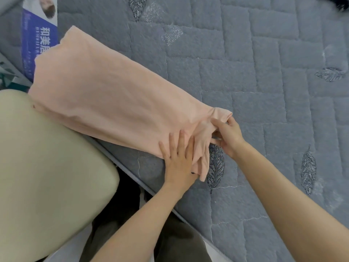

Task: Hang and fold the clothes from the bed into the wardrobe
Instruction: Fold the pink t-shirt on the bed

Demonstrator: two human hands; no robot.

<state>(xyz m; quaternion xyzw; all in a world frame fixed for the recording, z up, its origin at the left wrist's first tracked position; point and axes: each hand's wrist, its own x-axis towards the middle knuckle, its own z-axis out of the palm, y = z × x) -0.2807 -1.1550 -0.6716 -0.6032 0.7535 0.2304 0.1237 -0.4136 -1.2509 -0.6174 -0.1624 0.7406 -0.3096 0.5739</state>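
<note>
Head view, looking down over the edge of the bed (264,95). Nearest the viewer, a beige cushioned surface (47,176) fills the lower left, just beside the bed's edge. Both forearms reach forward from the bottom of the frame. The left hand (179,159) lies flat, palm down and fingers spread straight, pressing on the near end of the pink garment (105,95) and holding nothing. The right hand (229,137), just beside it on the right, has thumb and fingers curled, pinching the bunched corner of that same end. The garment lies on the quilted grey mattress as a long, narrow band, apparently already folded lengthwise. Its long axis runs diagonally from the hands at near right away to the far left, roughly parallel to the bed's edge, with one long side close to that edge. Both hands therefore sit at one end, and the whole length extends away from them to the left. The left hand is slightly nearer the body of the cloth, the right at its tip. A crosswise fold would probably carry the pinched end leftward along this axis, with the flat hand as anchor. Beyond the far end lies a printed label (40,35); a dark item (341,4) shows at the top right corner, well apart.
</note>
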